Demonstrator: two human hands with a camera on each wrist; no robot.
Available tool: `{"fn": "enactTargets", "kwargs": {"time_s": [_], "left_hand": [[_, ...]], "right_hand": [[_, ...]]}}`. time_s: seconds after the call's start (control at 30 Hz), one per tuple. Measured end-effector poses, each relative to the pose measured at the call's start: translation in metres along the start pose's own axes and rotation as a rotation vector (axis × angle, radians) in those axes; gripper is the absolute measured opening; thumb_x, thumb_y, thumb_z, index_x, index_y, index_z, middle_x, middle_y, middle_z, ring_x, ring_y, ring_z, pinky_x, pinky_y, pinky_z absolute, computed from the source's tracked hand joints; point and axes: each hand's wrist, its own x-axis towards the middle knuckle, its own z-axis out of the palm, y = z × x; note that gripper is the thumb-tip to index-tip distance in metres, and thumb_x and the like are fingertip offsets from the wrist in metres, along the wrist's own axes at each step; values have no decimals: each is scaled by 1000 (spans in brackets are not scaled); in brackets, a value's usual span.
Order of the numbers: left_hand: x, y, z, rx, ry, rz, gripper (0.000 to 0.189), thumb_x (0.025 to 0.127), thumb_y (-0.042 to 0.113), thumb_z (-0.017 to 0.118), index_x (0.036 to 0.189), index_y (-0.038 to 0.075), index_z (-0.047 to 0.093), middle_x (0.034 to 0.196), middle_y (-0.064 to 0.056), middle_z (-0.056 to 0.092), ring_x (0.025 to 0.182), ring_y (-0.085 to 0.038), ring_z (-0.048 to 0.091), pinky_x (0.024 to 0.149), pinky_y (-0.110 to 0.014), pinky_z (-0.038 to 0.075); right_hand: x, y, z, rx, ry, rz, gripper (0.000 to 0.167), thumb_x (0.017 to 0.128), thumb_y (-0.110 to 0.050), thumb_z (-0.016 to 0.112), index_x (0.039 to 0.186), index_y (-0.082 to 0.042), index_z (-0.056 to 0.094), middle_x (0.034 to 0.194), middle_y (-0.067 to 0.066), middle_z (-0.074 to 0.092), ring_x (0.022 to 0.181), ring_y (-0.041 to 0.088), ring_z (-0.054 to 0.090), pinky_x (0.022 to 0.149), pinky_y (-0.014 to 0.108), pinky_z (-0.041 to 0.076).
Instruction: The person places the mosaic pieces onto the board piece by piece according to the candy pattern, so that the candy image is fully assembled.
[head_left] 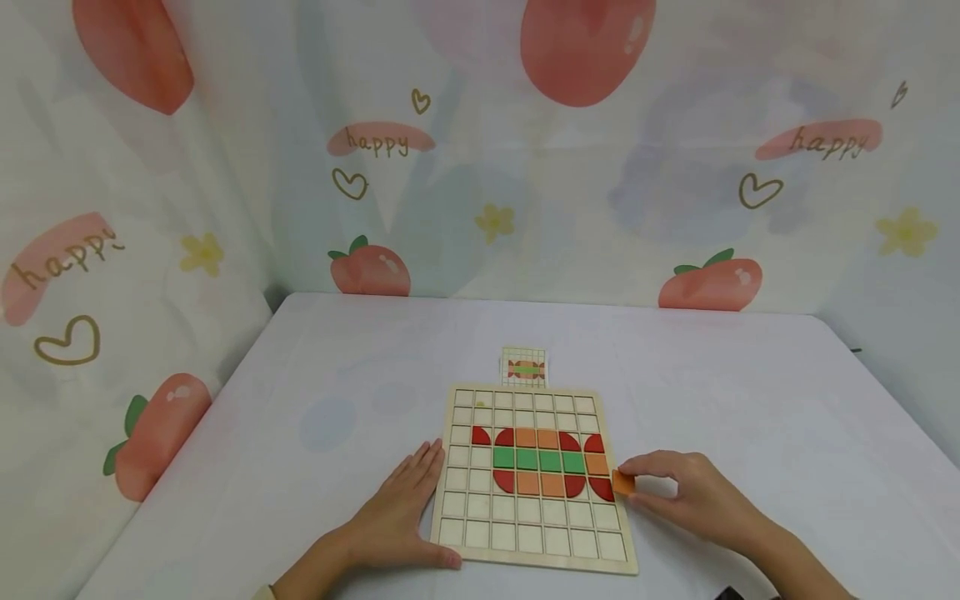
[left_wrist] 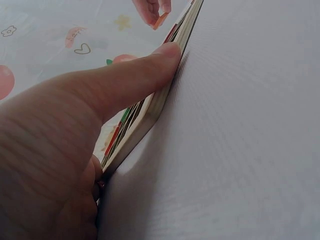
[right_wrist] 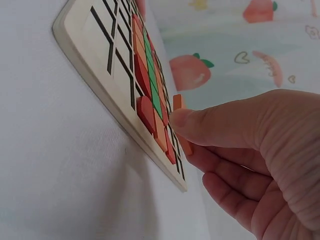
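A wooden grid board (head_left: pixel 517 557) lies flat with coloured tiles in its middle rows. Green square tiles (head_left: pixel 527 460) form a row, with orange squares (head_left: pixel 527 482) and red quarter-round tiles (head_left: pixel 505 481) above and below. My right hand (head_left: pixel 693 500) pinches an orange square tile (head_left: pixel 624 482) between thumb and fingers, right at the board's right edge. In the right wrist view that tile (right_wrist: pixel 186 145) is held on edge. My left hand (head_left: pixel 397 517) lies along the board's left side, fingers straight, its thumb (left_wrist: pixel 160 60) against the near edge.
Just beyond the board's far edge lies a small pattern card (head_left: pixel 524 367) showing a similar coloured design on a grid. A white cloth covers the table (head_left: pixel 360 367). Printed curtains (head_left: pixel 585 192) hang behind it and at the sides.
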Motion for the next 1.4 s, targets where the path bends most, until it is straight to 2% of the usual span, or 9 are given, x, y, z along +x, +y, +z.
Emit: {"fn": "enactTargets", "kwargs": {"time_s": [0.1, 0.3, 0.4, 0.67, 0.93, 1.23, 1.4], "left_hand": [[0, 0, -1, 0, -1, 1, 122, 64, 81, 51, 147, 2, 10, 153, -8, 5, 139, -22, 0, 109, -43, 10], [0, 1, -2, -2, -6, -13, 122, 64, 82, 50, 147, 2, 10, 153, -8, 5, 139, -22, 1, 109, -44, 11], [-1, 0, -2, 1, -7, -15, 122, 64, 82, 50, 147, 2, 10, 153, -8, 5, 139, -22, 0, 109, -43, 11], [0, 0, -2, -1, -8, -13, 122, 64, 82, 50, 147, 3, 10, 153, -7, 5, 139, -21, 0, 109, -43, 10], [0, 1, 0, -14, -6, -25, 123, 62, 82, 52, 147, 3, 11, 153, -7, 5, 139, -20, 0, 109, -43, 10], [1, 1, 1, -4, -20, -38, 124, 61, 83, 51, 147, 3, 10, 153, -7, 5, 139, -19, -1, 109, -43, 9], [1, 1, 1, 4, -21, -33, 124, 61, 83, 51, 147, 3, 10, 153, -7, 5, 139, -20, 0, 109, -43, 9]], "right_hand": [[6, -1, 2, 3, 15, -16, 30, 69, -8, 79, 98, -11, 70, 93, -9, 67, 87, 9, 63, 78, 12, 44], [21, -5, 7, 7, -25, 3, 30, 72, -8, 78, 101, -9, 70, 96, -7, 67, 89, 13, 63, 74, 29, 52], [27, -7, 9, 9, -37, 3, 31, 72, -8, 77, 102, -8, 70, 97, -6, 68, 90, 14, 63, 73, 32, 53], [42, -10, 16, 46, -37, 3, 26, 72, -8, 77, 97, -9, 71, 93, -7, 68, 88, 13, 64, 74, 33, 53], [58, -15, 22, 86, -67, 26, 28, 74, -10, 76, 101, -5, 71, 98, -1, 68, 91, 17, 64, 76, 33, 52], [73, -14, 33, 117, -54, -84, 27, 73, -5, 76, 99, -4, 70, 96, 3, 69, 90, 18, 64, 73, 32, 53], [82, -17, 39, 142, -77, -84, 25, 76, -6, 74, 100, -3, 69, 97, 4, 68, 90, 18, 63, 71, 32, 53]]}}
